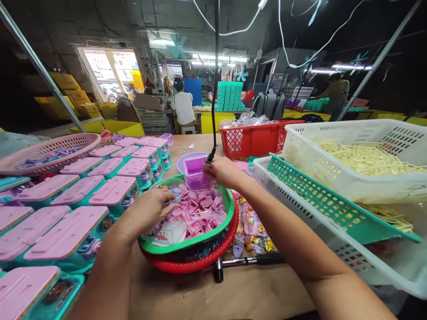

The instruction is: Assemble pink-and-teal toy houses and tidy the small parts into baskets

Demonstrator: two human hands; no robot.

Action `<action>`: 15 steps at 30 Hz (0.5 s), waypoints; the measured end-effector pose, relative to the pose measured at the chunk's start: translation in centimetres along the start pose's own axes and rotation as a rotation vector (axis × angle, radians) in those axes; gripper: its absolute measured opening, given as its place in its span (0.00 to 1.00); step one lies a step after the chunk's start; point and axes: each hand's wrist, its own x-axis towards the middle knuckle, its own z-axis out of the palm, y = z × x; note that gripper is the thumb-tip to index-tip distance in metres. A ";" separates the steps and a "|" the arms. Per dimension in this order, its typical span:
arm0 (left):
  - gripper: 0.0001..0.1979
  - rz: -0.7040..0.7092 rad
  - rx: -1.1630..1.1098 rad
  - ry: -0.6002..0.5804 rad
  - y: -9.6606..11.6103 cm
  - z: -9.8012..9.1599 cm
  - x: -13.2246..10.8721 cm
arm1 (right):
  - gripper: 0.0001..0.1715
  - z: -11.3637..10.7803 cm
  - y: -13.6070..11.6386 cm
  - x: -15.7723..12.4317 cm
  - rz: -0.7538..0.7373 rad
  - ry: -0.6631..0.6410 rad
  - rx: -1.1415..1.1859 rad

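Purple open-topped box (196,178): right hand (224,171) is gripping its right side over the far rim of the green basket (187,246), presumably for steadiness; mouth is facing upward, long axis, I am judging, running sideways. Left hand (147,210) is hanging, fingers parted, across the basket's left rim.

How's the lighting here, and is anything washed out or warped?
In the head view, the window is blown out; the upper right corner is largely dark; wide-angle distortion stretches the upper white basket; the right hand and purple box are readable.
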 end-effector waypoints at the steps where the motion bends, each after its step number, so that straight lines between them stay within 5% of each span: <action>1: 0.17 -0.002 0.001 0.006 0.1 -0.1 -0.1 | 0.11 0.3 -0.4 0.6 -0.045 -0.054 0.003; 7: 0.22 -0.048 0.141 0.078 -0.2 -0.1 -1.3 | 0.10 2.0 -1.3 2.6 -0.161 -0.278 0.074; 12: 0.18 -0.103 0.306 0.252 -0.8 1.3 -1.3 | 0.10 2.0 -0.4 2.5 -0.151 -0.290 0.149; 15: 0.20 -0.132 0.240 0.210 -1.1 1.6 -0.5 | 0.10 2.1 0.2 2.7 -0.115 -0.295 0.161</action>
